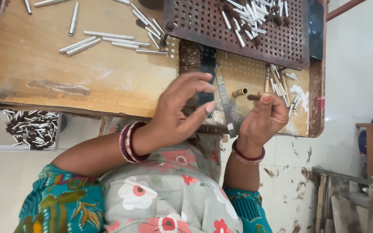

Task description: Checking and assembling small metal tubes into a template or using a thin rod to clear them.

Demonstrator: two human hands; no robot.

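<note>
My left hand (pixel 182 110) hovers over the near edge of the wooden worktable (pixel 87 73), fingers spread, with nothing in it. Its fingertips are close to a dark upright metal fixture (pixel 207 69) and a slanted metal strip (pixel 223 101). My right hand (pixel 262 118) pinches a short brown stick (pixel 254 97) between thumb and fingers. The stick's tip points at a small brass tube (pixel 239 92) that juts from the fixture, a little apart from it. A thin silver tube (pixel 267 80) rises just above my right fingers.
A rusty perforated metal plate (pixel 203 26) at the back holds several silver tubes (pixel 247 19) and brown pieces. More silver tubes (pixel 109 39) lie loose on the table. A tray of tubes (pixel 33 129) sits below on the left. The table's right edge (pixel 320 86) is near.
</note>
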